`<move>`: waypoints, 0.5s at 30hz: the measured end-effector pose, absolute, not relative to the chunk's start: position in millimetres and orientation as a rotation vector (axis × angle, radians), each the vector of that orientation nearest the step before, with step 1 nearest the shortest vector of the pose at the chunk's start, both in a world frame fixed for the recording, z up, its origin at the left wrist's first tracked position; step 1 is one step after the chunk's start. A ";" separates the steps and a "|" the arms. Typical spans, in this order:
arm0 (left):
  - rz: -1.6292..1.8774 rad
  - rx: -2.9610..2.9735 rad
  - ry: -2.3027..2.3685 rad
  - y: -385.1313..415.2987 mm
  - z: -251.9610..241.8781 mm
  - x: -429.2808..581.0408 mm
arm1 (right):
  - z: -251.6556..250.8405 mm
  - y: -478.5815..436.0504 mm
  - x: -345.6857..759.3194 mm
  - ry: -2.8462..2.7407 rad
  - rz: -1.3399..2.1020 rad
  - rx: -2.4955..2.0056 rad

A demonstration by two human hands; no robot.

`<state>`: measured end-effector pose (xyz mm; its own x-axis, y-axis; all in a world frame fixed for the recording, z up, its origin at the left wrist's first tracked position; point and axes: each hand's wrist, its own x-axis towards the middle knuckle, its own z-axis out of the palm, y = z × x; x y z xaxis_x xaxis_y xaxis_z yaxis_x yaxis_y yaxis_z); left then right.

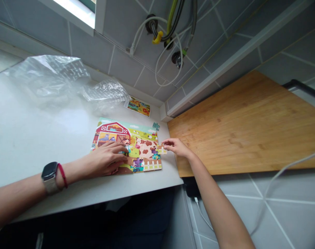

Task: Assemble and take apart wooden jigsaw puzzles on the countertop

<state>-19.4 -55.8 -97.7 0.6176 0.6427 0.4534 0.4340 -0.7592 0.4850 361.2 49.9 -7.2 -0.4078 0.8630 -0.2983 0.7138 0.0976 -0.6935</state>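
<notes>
A colourful farm jigsaw puzzle lies flat, nearly complete, on the white table; one puzzle piece sits at its right edge.

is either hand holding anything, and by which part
Right hand pinches a puzzle piece by its right edge; left hand grips nothing, pressing flat on the farm puzzle.

White table: puzzle, plastic bag
</notes>
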 end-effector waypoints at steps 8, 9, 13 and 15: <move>0.865 2.526 0.861 -54.9 -94.9 -19.9 | -22.8 38.4 344.6 -2.222 1.251 -1.609; 0.865 2.527 0.859 -55.0 -94.6 -19.8 | -22.6 38.4 344.5 -2.237 1.223 -1.621; 0.864 2.530 0.855 -55.3 -93.6 -19.4 | -22.2 37.6 344.4 -2.273 1.115 -1.648; 0.870 2.522 0.861 -55.4 -92.9 -19.3 | -22.6 36.9 344.2 -2.282 1.087 -1.648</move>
<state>-19.3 -55.4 -92.9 0.6294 0.6399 0.4408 0.4341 -0.7601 0.4836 344.2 36.9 -22.6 -0.3978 0.8676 -0.2984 0.7783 0.1469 -0.6105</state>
